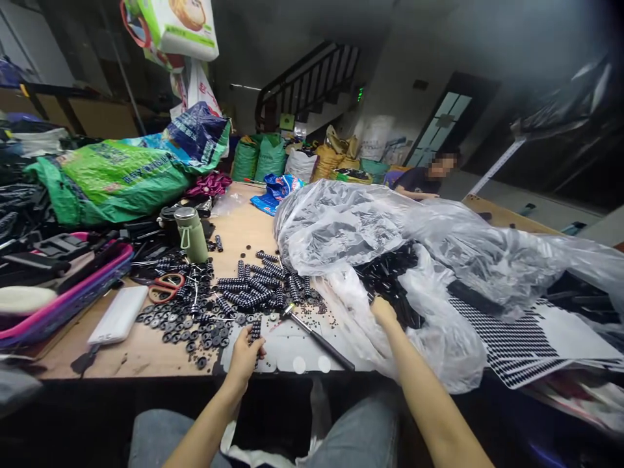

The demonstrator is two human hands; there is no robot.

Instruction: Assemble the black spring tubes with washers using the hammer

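Note:
Near the table's front edge my left hand (244, 354) is closed around a small black tube with white marks (256, 329), held upright. My right hand (383, 310) reaches into an open clear plastic bag (341, 227), at a heap of shiny black pieces (390, 276). Its fingers look curled together; what they grip is too small to make out. Between my hands a hammer (322, 341) with a dark handle lies across a pale sheet (287, 344). Behind the left hand are several similar patterned tubes (248, 289) in a pile, with loose black discs (188, 328) beside them.
Orange-handled scissors (166, 288), a white power bank (119, 315), a green flask (192, 234) and a pink-rimmed basket (104, 276) stand or lie at left. Patterned sheets (511, 344) are at right. A person (424, 175) sits beyond the bag. Filled sacks (270, 156) line the back.

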